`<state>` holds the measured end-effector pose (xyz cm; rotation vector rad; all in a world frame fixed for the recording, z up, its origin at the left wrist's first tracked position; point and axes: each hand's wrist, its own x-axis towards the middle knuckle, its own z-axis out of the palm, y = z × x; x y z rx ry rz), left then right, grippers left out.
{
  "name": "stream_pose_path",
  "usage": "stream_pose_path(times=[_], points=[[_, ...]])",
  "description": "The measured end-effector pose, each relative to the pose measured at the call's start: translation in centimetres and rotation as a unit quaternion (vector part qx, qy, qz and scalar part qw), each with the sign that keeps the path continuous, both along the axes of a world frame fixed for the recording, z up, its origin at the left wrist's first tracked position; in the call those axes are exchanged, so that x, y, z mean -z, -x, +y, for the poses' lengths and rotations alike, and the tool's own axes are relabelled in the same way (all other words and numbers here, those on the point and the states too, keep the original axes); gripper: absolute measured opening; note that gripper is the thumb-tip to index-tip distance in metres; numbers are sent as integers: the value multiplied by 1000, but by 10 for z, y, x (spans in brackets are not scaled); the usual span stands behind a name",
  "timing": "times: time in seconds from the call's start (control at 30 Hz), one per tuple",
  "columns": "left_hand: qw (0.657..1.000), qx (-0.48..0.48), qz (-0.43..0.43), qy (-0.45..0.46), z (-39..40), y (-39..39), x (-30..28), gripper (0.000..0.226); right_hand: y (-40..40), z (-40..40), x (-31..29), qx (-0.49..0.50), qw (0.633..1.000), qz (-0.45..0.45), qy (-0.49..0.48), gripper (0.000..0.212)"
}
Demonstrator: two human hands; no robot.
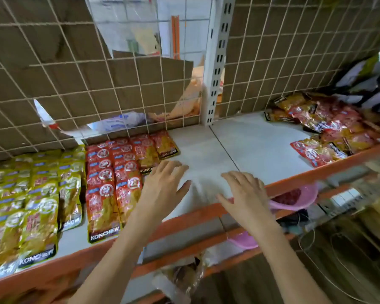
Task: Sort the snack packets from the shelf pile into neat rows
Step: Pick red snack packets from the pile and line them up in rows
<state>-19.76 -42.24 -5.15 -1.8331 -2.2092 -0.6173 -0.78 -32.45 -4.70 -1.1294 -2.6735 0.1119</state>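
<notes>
My left hand (pixel 162 183) and right hand (pixel 242 191) hover over bare shelf (pixel 250 145) middle, fingers spread wide, holding nothing. Red rows (pixel 116 176) and yellow rows (pixel 31 194) lie left, overlapped for neatness. Unsorted pile (pixel 329 130) sits far right, likely next reach.

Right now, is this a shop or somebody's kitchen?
Most likely a small shop. Many identical snack packets lie in rows on an orange-edged metal shelf with a wire grid back, and a loose pile waits for sorting.
</notes>
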Motion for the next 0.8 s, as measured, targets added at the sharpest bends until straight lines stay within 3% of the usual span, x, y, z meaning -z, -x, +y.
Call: stream_pose_path(times=[0.27,0.63,0.8], points=[[1000,-5,-14,23,17,-126,18,41,-121,-13,11,67,995,32,64,54],[993,69,-32,94,77,-309,10,36,-302,14,4,147,988,11,47,54],[986,98,-39,131,112,-353,-2,43,-346,34,-5,189,980,53,32,50]])
